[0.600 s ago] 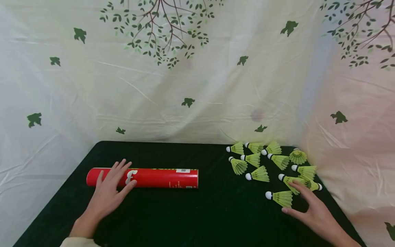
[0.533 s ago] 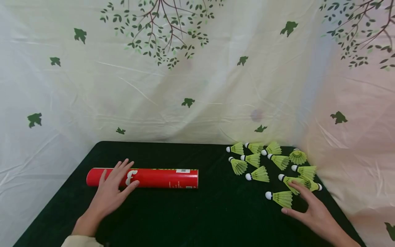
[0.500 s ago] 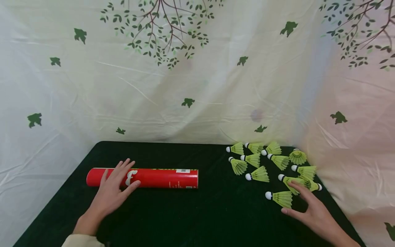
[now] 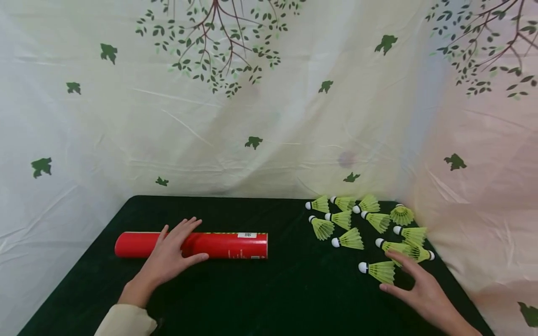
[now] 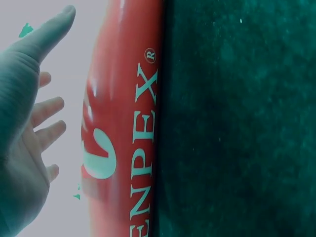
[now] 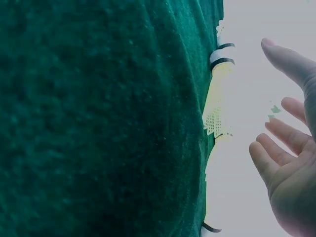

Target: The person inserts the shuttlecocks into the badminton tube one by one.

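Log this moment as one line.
left hand: over red tube, holding nothing | right hand: near yellow shuttlecocks, holding nothing | red tube: lying on its side

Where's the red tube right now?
In the head view, the red tube lies on its side on the left half of the dark green table, under the left hand, with the yellow shuttlecocks off to the right.

curtained-off nook, kind of room unclear: pale leaf-printed sheeting (image 4: 286,116) backs and flanks green-clothed table (image 4: 290,294)
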`<state>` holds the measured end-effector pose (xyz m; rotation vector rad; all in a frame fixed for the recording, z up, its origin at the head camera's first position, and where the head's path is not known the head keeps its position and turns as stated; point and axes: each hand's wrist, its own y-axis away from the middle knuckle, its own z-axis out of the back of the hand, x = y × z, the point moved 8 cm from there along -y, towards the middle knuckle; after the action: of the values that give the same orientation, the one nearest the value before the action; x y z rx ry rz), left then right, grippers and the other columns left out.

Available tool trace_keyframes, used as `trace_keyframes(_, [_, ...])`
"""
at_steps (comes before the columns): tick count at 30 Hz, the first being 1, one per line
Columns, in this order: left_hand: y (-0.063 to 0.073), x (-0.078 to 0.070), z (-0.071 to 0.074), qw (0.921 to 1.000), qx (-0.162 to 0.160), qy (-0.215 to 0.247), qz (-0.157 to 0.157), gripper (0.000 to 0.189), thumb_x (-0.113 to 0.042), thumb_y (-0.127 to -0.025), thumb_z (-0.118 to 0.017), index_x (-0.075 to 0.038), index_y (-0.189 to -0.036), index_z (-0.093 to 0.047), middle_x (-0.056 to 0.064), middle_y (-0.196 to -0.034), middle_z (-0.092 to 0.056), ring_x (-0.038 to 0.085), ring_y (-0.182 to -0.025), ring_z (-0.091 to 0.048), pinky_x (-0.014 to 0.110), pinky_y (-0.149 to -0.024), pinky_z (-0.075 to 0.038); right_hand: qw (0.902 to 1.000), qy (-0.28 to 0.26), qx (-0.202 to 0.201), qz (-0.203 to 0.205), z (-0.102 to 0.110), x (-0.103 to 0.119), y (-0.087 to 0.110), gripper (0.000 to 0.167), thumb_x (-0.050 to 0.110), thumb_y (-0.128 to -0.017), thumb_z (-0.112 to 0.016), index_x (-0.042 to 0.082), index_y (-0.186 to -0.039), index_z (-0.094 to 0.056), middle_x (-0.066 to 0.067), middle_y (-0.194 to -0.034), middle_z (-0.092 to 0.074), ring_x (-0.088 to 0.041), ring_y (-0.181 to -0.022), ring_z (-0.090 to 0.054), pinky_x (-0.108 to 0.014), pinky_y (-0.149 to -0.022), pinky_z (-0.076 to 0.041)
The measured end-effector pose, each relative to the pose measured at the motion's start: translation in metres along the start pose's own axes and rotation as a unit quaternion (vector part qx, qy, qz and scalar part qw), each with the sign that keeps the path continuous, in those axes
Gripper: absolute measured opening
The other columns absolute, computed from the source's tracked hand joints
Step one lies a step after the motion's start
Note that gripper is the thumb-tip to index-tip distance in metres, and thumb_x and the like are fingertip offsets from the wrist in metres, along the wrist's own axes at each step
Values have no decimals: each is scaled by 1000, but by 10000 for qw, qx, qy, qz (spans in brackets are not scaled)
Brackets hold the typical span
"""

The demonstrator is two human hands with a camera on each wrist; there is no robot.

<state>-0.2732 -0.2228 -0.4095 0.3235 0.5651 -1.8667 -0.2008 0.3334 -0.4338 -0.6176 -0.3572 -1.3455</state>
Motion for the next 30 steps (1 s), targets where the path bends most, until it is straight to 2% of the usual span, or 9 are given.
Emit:
trace_keyframes(6, [-8, 2, -11, 9998, 216, 33, 45, 93, -51, -77, -83, -18, -153, -41, 14, -158, -38, 41, -146, -25, 71, -113, -6, 9998, -13, 165, -125, -8, -2, 2, 78, 34, -79, -86, 9, -144, -50, -23, -145, -48, -42, -126, -49, -56, -93, -49])
trace_keyframes(13, [-14, 4, -19, 9994, 351, -6, -18, 94, -48, -74, -86, -17, -152, -44, 15, -156, -40, 41, -145, -27, 71, -113, -7, 9991, 43, 312, -269, -12, -4, 1, 75, 32, -79, -86, 8, -142, -53, -27, -142, -50, -46, -123, -52, -61, -91, -49])
trace_keyframes(24, [-19, 9, -28, 9985, 528, -156, -74, 89, -41, -74, -88, -16, -150, -48, 15, -153, -45, 41, -143, -31, 71, -113, -4, 9991, 268, 301, -105, -12, -5, -1, 68, 23, -76, -88, 10, -136, -57, -18, -135, -58, -33, -116, -58, -36, -82, -56])
trace_keyframes(30, [-19, 10, -30, 9979, 531, -381, -38, 84, -30, -75, -88, -17, -149, -50, 13, -146, -52, 39, -137, -39, 70, -113, -6, 9990, 384, 216, 2, -11, -6, -1, 64, 17, -76, -88, 8, -133, -59, -16, -131, -61, -33, -114, -58, -33, -80, -56])
